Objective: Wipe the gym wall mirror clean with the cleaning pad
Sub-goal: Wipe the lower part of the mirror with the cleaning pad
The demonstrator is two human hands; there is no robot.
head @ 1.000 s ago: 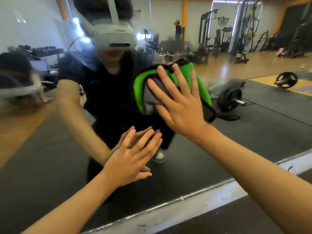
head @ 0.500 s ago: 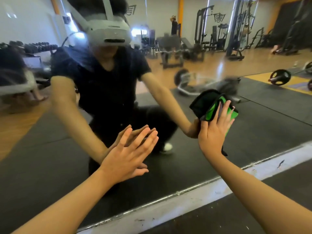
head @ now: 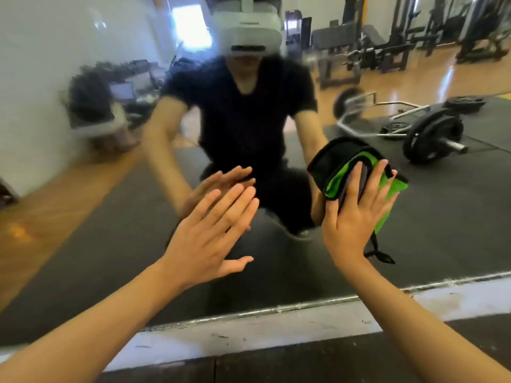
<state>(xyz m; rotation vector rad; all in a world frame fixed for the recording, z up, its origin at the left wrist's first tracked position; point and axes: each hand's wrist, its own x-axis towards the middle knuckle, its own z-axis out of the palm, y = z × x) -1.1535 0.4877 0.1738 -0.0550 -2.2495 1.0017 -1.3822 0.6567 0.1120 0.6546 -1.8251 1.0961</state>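
Nearest the camera, a dark floor mat (head: 318,363) runs along the bottom of the view, and above it a pale, scuffed wall strip (head: 249,338) carries the metal lower edge of the mirror (head: 83,258). Two bare forearms reach up from the bottom corners toward the glass.

The left hand (head: 210,239) lies flat against the mirror, fingers straight and close together, thumb spread out to the side, holding nothing; its reflection meets it fingertip to fingertip. The right hand (head: 356,217) is also flat, its straight fingers pressing the cleaning pad (head: 356,172) against the glass. The pad is green with black edging and a grey patch under the fingers, and it sits low on the mirror, to the right of the left hand and well apart from it. A black strap (head: 378,252) hangs from its lower edge.

In the glass, the reflection shows a person in a black shirt (head: 249,117) wearing a white headset (head: 249,34), crouched low on dark rubber flooring. Behind, a loaded barbell (head: 434,134) lies on the mat at the right, with a wooden floor (head: 414,76) and weight machines (head: 414,29) beyond. At the left the reflection is smeared; the dark shape there may be a rack of weights, but it is too blurred to tell.
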